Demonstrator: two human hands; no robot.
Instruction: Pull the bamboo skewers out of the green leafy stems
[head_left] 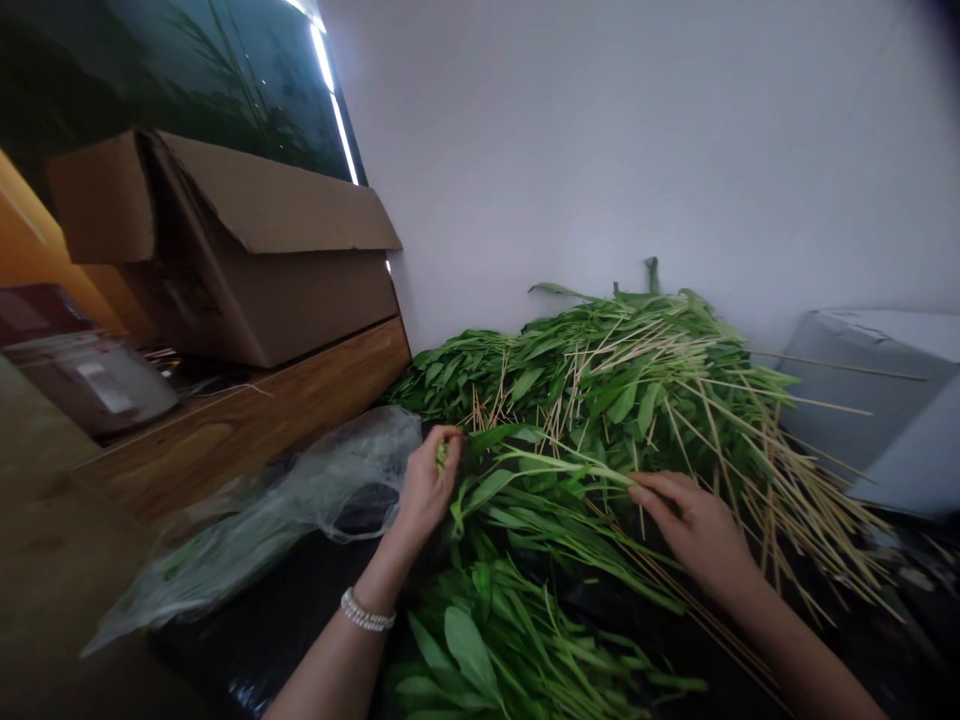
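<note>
My right hand (697, 530) pinches the pale cut end of a green leafy stalk (577, 465) between thumb and fingertips. That stalk points left, its leaves reaching close to my left hand (429, 478). The left fingers are curled closed, with a bit of green leaf (441, 457) showing between them; whether it belongs to the same stalk I cannot tell. Beneath and between both hands lies a loose bunch of leafy stalks (547, 525). Nearer to me is another bunch (510, 640) with broad leaves. A beaded bracelet (366, 612) circles my left wrist.
Behind the hands, a big heap of leafy stalks (525, 375) with thin wooden sticks (795, 490) leans against the white wall (637, 140). At left are a clear plastic bag (300, 490), a wooden ledge (300, 400) and a cardboard box (300, 300). A grey-white container (862, 400) stands at right.
</note>
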